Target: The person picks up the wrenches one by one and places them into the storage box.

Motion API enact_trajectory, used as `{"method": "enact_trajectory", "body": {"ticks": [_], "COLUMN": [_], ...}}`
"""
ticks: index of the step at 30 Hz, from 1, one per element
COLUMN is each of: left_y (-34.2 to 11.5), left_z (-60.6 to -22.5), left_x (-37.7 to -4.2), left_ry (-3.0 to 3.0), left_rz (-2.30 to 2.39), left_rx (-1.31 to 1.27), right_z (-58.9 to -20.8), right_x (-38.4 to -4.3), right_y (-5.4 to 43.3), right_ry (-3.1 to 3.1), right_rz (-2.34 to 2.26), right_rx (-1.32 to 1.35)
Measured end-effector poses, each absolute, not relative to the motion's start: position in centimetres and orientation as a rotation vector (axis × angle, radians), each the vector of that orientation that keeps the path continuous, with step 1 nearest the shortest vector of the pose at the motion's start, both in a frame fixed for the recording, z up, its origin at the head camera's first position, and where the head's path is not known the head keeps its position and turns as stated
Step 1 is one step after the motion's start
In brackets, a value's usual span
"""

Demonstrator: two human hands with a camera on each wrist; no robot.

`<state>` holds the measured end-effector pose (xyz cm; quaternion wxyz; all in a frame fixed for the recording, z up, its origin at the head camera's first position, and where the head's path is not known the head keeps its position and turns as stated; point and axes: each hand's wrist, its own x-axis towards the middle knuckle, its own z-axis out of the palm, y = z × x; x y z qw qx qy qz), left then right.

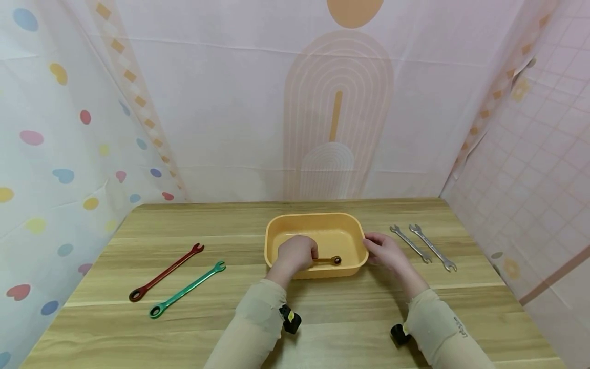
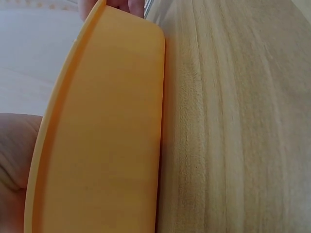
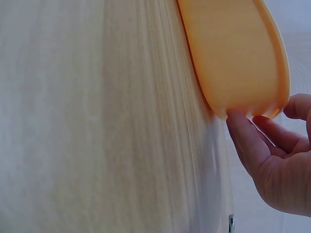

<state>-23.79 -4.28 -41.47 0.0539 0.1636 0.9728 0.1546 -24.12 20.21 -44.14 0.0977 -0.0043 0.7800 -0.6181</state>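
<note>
A yellow-orange plastic bin (image 1: 352, 221) stands on the table. My left hand (image 1: 297, 253) reaches over its near wall and holds a gold ratchet wrench (image 1: 328, 261) low inside. The wrench's ring end points right, while the hand hides its other end. At the bin's right end, my right hand (image 1: 384, 251) grips the wall. The right wrist view shows the thumb at the rim and the fingers (image 3: 248, 138) against the outside. In the left wrist view the bin's near wall (image 2: 107, 116) covers most of the left hand.
On the left of the wooden table (image 1: 350, 318) lie a red ratchet wrench (image 1: 166, 272) and a green ratchet wrench (image 1: 188, 289). To the right of the bin are two silver open-end wrenches, a shorter one (image 1: 411, 244) and a longer one (image 1: 433, 248). Patterned curtains (image 1: 221, 102) surround the table.
</note>
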Motion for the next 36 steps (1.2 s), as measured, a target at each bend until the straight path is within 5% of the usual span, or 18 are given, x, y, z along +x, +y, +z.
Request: {"method": "enact_trajectory", "body": {"ticks": [36], "left_y": [-4.29], "left_z": [-41.64], "left_x": [-24.13], "left_ry": [3.003], "left_rz": [0.486], "left_rx": [0.481], "right_z": [-44.22], "right_x": [-24.2], "right_y": [20.25], "right_ry": [2.296], "right_rz": [-1.846], "right_rx": [-0.026]}}
